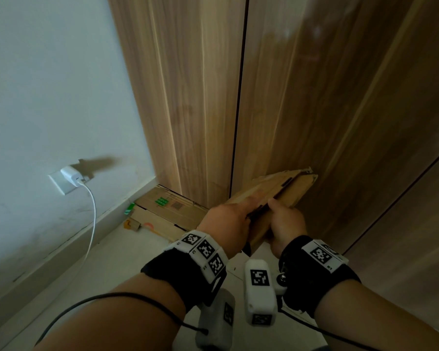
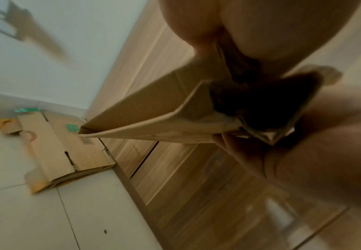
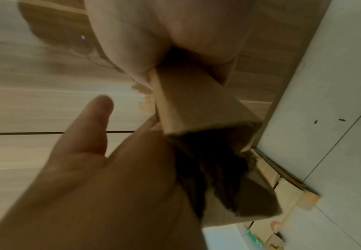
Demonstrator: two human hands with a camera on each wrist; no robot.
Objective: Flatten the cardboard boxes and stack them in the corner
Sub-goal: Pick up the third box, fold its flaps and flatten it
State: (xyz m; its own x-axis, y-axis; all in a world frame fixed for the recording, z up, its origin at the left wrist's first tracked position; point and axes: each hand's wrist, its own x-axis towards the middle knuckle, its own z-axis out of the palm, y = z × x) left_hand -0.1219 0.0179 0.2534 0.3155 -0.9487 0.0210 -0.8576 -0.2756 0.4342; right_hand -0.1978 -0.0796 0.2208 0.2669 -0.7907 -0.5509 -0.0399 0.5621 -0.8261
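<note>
A home room: wooden wardrobe doors [image 1: 276, 97], wall charger [image 1: 71, 176], tiled floor [image 2: 25, 219].

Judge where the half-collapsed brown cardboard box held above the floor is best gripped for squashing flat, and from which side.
Grip the half-collapsed brown cardboard box on its two broad faces near the open near end, one hand from each side, as the left hand and right hand do. The walls there gape around a dark hollow, so pressing inward should close it, probably along the existing creases.

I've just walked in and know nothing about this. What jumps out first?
Two hands, the left hand and right hand, grip a half-collapsed cardboard box held up before wood-grain cabinet doors. Flattened boxes lie on the floor in the corner, beside a white charger plugged into the wall.
</note>
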